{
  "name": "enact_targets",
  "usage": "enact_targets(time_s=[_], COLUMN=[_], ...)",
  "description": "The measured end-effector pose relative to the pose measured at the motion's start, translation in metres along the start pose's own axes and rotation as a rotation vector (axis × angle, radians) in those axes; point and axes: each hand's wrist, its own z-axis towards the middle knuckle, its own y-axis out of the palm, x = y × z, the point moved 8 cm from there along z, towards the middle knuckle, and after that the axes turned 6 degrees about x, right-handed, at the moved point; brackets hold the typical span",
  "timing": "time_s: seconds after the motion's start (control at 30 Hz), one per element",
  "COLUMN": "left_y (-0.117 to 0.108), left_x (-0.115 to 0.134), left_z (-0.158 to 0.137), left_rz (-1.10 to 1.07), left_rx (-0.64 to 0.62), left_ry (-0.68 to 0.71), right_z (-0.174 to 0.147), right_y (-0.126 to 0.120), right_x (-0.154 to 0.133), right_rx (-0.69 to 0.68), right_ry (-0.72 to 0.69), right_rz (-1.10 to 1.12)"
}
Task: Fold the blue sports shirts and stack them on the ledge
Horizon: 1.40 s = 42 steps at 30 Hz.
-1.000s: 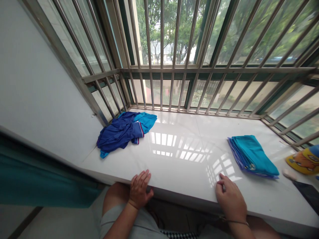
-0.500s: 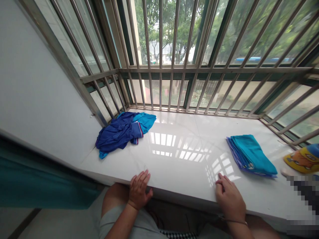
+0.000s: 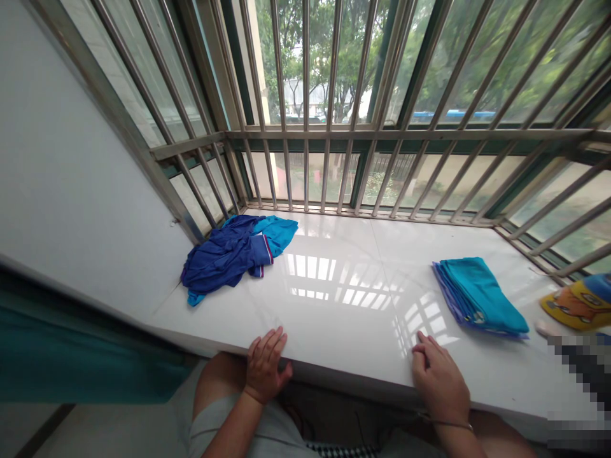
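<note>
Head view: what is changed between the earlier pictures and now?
Outside, a blue shape, perhaps a vehicle, moved left. Nothing was visibly grasped or released. The left hand and right hand stay on the windowsill; crumpled clothes and folded clothes also stay.

This looks like a room in a home, at a bay window lined with slanting silvery metal bars (image 3: 306, 70), with leafy green trees (image 3: 351, 63) outside. A glossy white windowsill (image 3: 344, 340) fills the bay, bearing a crumpled heap of dark-blue and turquoise clothing (image 3: 222, 257) and a folded turquoise-and-violet fabric stack (image 3: 482, 294); a teal cloth curtain (image 3: 86, 362) hangs by the white wall (image 3: 67, 159).
</note>
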Motion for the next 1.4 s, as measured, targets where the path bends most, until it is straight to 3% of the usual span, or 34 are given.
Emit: enact_targets(time_s=[0.1,0.17,0.27,0.33,0.5,0.63,0.73,0.83,0.9,0.93,1.07,1.13,1.27,1.4], left_y=[-0.003,-0.006,-0.001,0.004,-0.002,0.005,0.001,-0.023,-0.036,-0.037,-0.013,-0.003,0.0,-0.019], left_x=[0.006,0.007,-0.005,-0.023,-0.122,-0.211,-0.25,-0.274,-0.28,-0.279,-0.246,-0.23,-0.214,-0.204], left_z=[0.003,0.012,0.043,0.075,0.16,0.181,0.188,0.205,0.216,0.22,0.211,0.189,0.161,0.172], left_rz=[-0.014,-0.031,-0.111,-0.186,-0.054,0.124,0.112,0.039,-0.014,-0.019,0.013,-0.017,-0.068,-0.103], left_rx=[0.003,0.003,-0.094,-0.16,-0.044,-0.143,-0.192,-0.003,0.096,0.077,-0.234,-0.282,-0.193,-0.045], left_ry=[-0.012,-0.1,-0.278,-0.318,-0.358,-0.607,-0.718,-0.804,-0.833,-0.811,-0.592,-0.58,-0.665,-0.766], right_z=[0.0,0.001,0.001,0.0,-0.001,-0.001,0.0,0.001,0.002,0.003,0.003,0.003,0.003,0.004], right_y=[-0.001,-0.001,-0.002,-0.001,0.0,0.0,-0.002,-0.004,-0.005,-0.006,-0.004,-0.003,0.0,-0.002], right_x=[0.0,-0.001,-0.001,0.0,0.001,0.001,0.0,-0.003,-0.005,-0.005,-0.003,-0.001,0.0,-0.003], right_rx=[-0.001,0.004,0.008,0.003,0.005,0.004,0.014,0.015,0.004,-0.003,-0.014,-0.006,-0.01,-0.008], right_ry=[0.005,0.002,0.002,0.008,0.021,0.04,0.063,0.069,0.063,0.062,0.076,0.079,0.057,0.039], right_rz=[0.006,0.008,0.007,0.008,0.016,0.032,0.04,0.038,0.041,0.044,0.058,0.064,0.069,0.069])
